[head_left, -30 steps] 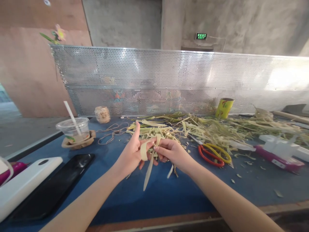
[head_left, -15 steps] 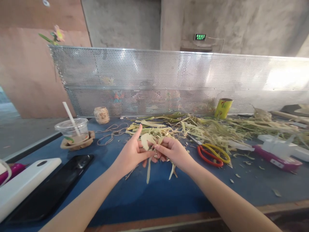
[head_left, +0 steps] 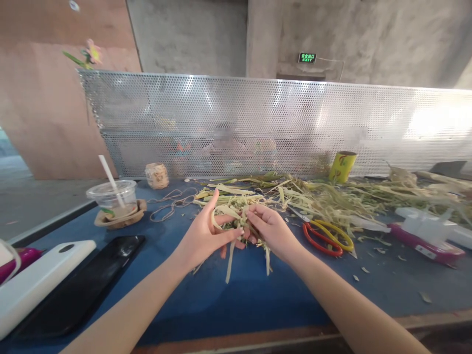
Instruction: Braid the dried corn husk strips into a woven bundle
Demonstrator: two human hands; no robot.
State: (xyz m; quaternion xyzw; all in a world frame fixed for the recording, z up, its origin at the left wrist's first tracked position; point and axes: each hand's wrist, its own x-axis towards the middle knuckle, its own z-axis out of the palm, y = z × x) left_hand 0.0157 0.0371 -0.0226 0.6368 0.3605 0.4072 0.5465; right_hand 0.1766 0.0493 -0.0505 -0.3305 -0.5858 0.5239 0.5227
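Observation:
My left hand holds a bundle of pale dried plant strips from the left, thumb laid across it and the index finger raised. On the other side, my right hand pinches a strip of the same bundle between thumb and fingers. Loose strip ends hang below both hands. Right behind them lies a heap of dry stalks and leaves, partly covered by my fingers. Scissors with one red and one yellow handle rest right of my right hand, blades toward the heap.
At left stand a lidded plastic cup with a straw, a black phone and a white power bank. Twine runs from a ball. A yellow tube stands before the perforated metal screen; a magenta-and-white device lies right.
My left thumb and right fingers have shifted slightly on the bundle. The broad strip that curled up between my hands now lies lower, bent across toward the right hand.

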